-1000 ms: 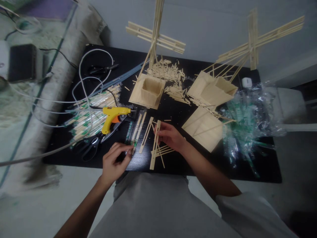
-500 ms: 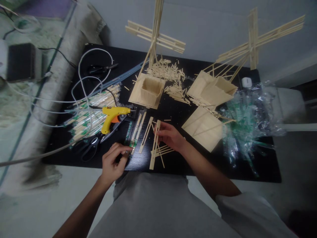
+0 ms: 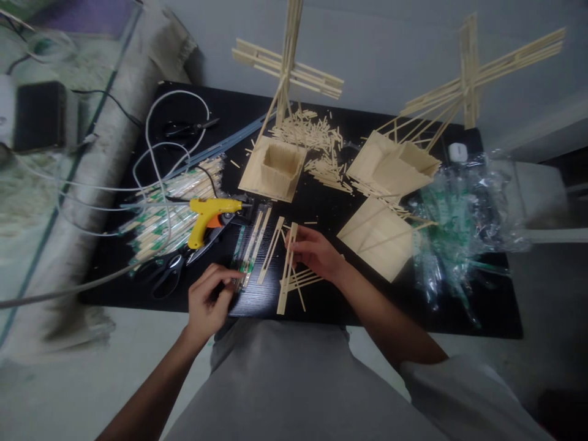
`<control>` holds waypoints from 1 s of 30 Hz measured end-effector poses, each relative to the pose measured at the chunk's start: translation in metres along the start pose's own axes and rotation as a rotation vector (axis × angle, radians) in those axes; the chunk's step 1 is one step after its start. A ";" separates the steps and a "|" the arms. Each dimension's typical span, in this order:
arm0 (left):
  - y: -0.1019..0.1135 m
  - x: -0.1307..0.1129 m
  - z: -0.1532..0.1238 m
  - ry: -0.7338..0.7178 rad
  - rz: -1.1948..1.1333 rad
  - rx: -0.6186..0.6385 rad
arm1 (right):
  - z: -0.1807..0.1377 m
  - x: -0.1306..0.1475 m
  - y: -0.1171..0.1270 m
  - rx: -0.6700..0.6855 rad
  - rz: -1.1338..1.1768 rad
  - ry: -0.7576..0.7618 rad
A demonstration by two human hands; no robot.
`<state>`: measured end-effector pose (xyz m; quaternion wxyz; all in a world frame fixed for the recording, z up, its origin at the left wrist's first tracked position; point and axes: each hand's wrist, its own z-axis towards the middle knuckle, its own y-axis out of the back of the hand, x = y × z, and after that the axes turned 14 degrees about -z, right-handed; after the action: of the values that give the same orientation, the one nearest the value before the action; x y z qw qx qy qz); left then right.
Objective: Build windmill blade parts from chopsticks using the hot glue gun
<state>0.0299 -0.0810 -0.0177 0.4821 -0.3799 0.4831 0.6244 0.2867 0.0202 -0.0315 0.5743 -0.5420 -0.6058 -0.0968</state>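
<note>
My right hand (image 3: 316, 252) is closed on a narrow frame of glued wooden sticks (image 3: 287, 269), tilted over the table. Under it lie several loose sticks (image 3: 305, 280). My left hand (image 3: 209, 301) rests by the table's front edge, thumb and index finger apart. Its index fingertip touches the lower end of the plastic-wrapped chopsticks (image 3: 256, 245). Between the hands lies another narrow stick frame (image 3: 271, 251). Left of the wrapped chopsticks, a yellow glue gun (image 3: 202, 220) lies above black scissors (image 3: 168, 275).
Two stick models with square bases, one on the left (image 3: 252, 174) and one on the right (image 3: 367, 162), stand behind. A flat wooden panel (image 3: 381, 239) and crumpled plastic wrappers (image 3: 452, 233) lie right. Cut stick pieces (image 3: 312, 131), packed chopsticks (image 3: 151, 229) and white cable (image 3: 149, 135) cover other parts.
My left hand has shifted very slightly left, its thumb drawing back a little. My right hand and the stick frame have stayed in place.
</note>
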 end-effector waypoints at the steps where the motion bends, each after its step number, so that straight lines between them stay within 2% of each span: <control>1: 0.001 -0.002 0.002 0.011 -0.007 -0.010 | 0.000 0.000 0.000 0.001 -0.002 -0.001; 9: 0.009 -0.017 0.049 0.024 -0.063 -0.078 | 0.001 0.000 -0.001 -0.014 -0.011 0.018; 11: 0.006 -0.020 0.057 0.057 -0.059 -0.045 | 0.001 -0.001 -0.002 -0.026 -0.014 0.031; 13: 0.001 -0.022 0.060 0.124 -0.060 0.040 | 0.001 -0.002 -0.003 -0.049 -0.021 0.050; 17: -0.003 -0.025 0.054 0.254 -0.090 0.196 | 0.000 -0.002 -0.005 -0.139 -0.053 0.111; 22: 0.001 -0.027 0.040 0.361 -0.090 0.376 | 0.000 0.009 -0.010 -0.252 -0.217 0.201; 30: -0.004 -0.021 0.023 0.508 -0.122 0.443 | 0.010 0.015 -0.013 -0.279 -0.401 0.148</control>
<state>0.0385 -0.0635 0.0064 0.4537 -0.4375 0.6879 0.3599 0.2749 0.0307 -0.0158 0.5060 -0.4765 -0.6383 -0.3309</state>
